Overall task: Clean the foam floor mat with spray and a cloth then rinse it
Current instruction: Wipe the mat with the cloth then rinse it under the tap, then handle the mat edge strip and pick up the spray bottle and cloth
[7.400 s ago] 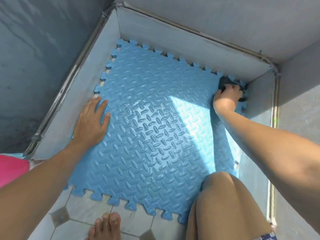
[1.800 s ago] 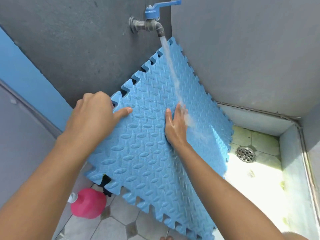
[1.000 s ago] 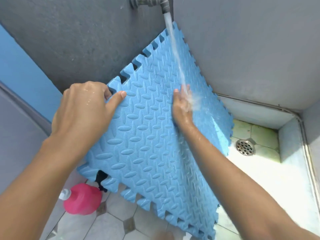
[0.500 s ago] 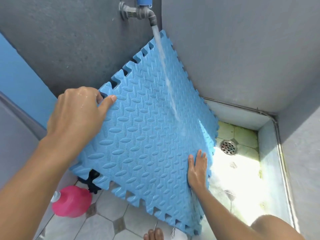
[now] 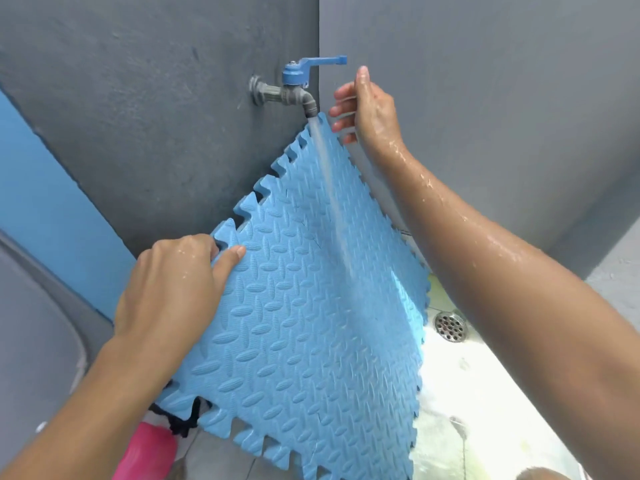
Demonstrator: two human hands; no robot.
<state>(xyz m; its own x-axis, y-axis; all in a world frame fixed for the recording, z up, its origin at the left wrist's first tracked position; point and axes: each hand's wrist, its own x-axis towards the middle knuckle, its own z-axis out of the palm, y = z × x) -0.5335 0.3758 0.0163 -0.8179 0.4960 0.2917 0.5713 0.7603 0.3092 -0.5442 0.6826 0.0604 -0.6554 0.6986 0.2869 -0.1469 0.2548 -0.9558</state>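
The blue foam mat [image 5: 304,327] stands tilted on edge under the wall tap [image 5: 294,90], with a stream of water running down its textured face. My left hand [image 5: 173,289] grips the mat's upper left toothed edge, thumb on the front. My right hand [image 5: 367,109] is raised beside the tap's blue lever, wet, fingers loosely extended, holding nothing and just above the mat's top corner. A dark cloth [image 5: 180,422] peeks out below the mat's lower left edge.
A pink bottle [image 5: 145,452] stands on the tiled floor at bottom left. A round metal drain [image 5: 450,326] sits in the sunlit wet basin floor at right. Grey walls meet in a corner behind the tap.
My right hand has left the mat's lower right edge and risen to beside the tap lever. The left hand keeps its grip on the mat.
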